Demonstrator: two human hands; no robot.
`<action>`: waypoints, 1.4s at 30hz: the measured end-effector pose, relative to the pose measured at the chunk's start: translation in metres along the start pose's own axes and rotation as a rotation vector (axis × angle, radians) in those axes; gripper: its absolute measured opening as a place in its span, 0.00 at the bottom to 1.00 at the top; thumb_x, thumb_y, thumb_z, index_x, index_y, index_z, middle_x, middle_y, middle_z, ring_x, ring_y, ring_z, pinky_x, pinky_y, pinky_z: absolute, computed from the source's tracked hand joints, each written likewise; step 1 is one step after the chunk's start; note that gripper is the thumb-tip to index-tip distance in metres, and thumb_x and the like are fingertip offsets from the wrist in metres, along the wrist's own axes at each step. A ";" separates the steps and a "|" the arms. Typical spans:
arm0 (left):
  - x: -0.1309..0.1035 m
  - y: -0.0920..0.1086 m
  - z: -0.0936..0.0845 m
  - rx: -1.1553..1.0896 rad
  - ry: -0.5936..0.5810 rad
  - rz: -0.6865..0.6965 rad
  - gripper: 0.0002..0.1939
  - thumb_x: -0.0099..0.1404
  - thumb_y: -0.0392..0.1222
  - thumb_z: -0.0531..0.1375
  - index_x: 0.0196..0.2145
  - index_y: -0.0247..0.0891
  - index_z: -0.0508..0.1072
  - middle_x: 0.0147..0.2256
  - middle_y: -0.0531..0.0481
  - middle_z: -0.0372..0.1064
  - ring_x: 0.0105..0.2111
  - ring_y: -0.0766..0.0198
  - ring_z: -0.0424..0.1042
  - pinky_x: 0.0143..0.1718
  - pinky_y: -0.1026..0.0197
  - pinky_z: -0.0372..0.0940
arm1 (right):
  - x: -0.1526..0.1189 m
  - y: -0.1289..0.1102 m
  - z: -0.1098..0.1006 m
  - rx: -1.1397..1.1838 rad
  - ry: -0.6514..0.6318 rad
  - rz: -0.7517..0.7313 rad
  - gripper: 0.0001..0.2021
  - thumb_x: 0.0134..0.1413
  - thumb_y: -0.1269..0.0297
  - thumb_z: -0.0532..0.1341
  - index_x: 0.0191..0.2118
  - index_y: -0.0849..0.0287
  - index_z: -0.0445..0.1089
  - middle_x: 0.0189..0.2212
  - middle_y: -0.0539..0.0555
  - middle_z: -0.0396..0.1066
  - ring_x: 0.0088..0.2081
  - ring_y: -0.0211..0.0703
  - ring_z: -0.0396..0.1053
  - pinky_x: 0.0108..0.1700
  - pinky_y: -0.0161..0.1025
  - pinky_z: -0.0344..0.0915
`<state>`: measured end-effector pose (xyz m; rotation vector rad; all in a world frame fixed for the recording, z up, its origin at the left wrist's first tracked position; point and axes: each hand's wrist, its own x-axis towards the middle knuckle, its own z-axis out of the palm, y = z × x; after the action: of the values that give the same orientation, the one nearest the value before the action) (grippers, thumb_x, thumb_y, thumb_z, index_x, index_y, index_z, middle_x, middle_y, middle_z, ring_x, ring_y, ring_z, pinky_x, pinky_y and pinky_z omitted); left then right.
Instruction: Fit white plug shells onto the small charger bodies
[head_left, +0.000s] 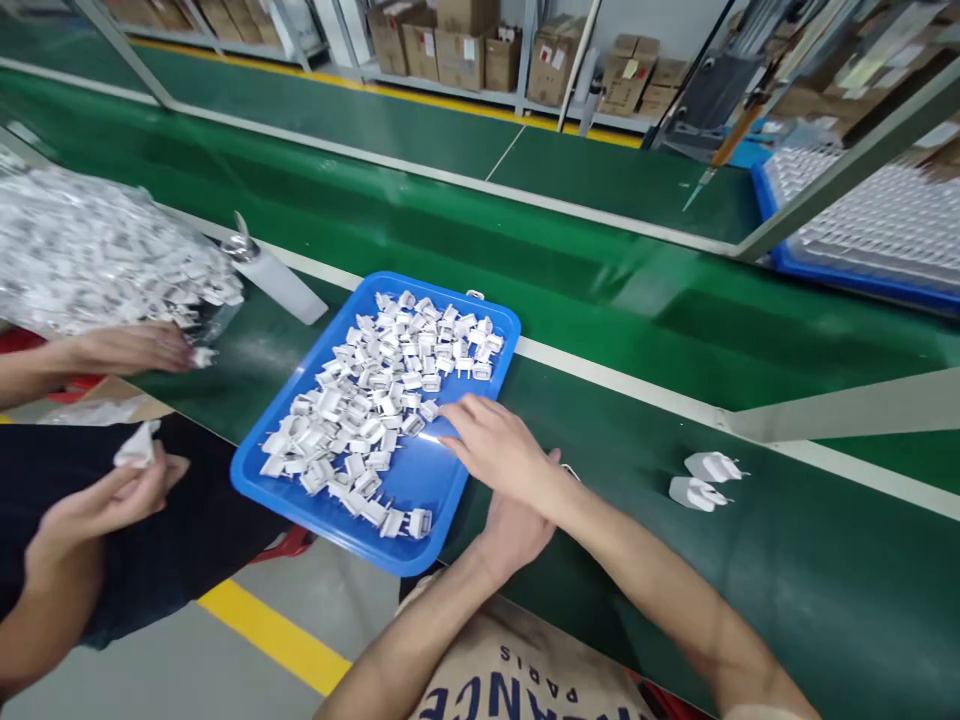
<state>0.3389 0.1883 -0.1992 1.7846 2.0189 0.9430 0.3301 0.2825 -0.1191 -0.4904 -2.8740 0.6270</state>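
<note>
A blue tray (450, 510) holds many small white plug parts (375, 375) with metal pins, spread in a loose heap. My right hand (499, 445) reaches over the tray's right edge, fingers a little apart. Its fingertips are beside a white part at the edge of the heap. Beneath my right wrist, my left hand (517, 540) is closed just outside the tray. A small white edge (571, 472) shows beyond its fingers, probably a plug part; most of it is hidden by my right forearm.
Two white plug housings (705, 480) stand on the green table at right. A co-worker's hands (112, 500) at left hold white parts. Near them are a bag of white parts (90, 250) and a dispenser bottle (277, 280). Metal frame bars cross the table.
</note>
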 end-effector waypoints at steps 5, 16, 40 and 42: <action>-0.005 -0.007 0.007 0.016 -0.019 0.119 0.21 0.68 0.41 0.60 0.57 0.33 0.70 0.53 0.35 0.72 0.57 0.39 0.70 0.59 0.39 0.66 | 0.076 0.001 0.031 -0.070 -0.123 0.013 0.14 0.57 0.68 0.72 0.46 0.58 0.71 0.45 0.60 0.69 0.42 0.53 0.71 0.40 0.46 0.72; 0.005 -0.006 0.001 -0.050 0.030 0.043 0.18 0.64 0.43 0.70 0.49 0.40 0.72 0.44 0.46 0.71 0.41 0.52 0.68 0.41 0.51 0.63 | -0.095 0.066 -0.057 0.202 0.130 0.205 0.16 0.69 0.48 0.60 0.45 0.56 0.71 0.29 0.48 0.69 0.27 0.40 0.69 0.32 0.37 0.65; 0.008 0.003 -0.005 0.071 -0.099 0.017 0.08 0.61 0.36 0.63 0.40 0.38 0.72 0.37 0.46 0.67 0.37 0.52 0.62 0.37 0.51 0.56 | -0.154 0.022 0.001 0.032 0.239 0.374 0.08 0.73 0.60 0.55 0.48 0.56 0.68 0.38 0.55 0.74 0.37 0.44 0.76 0.39 0.39 0.75; 0.008 0.002 -0.006 0.014 -0.081 0.048 0.16 0.61 0.36 0.63 0.47 0.39 0.72 0.41 0.45 0.69 0.39 0.52 0.64 0.39 0.51 0.56 | -0.154 0.020 0.002 0.066 0.256 0.408 0.07 0.73 0.60 0.56 0.47 0.55 0.68 0.38 0.55 0.74 0.36 0.44 0.76 0.38 0.39 0.75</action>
<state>0.3349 0.1938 -0.1920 1.8559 1.9461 0.8576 0.4789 0.2451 -0.1429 -1.0766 -2.5178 0.6559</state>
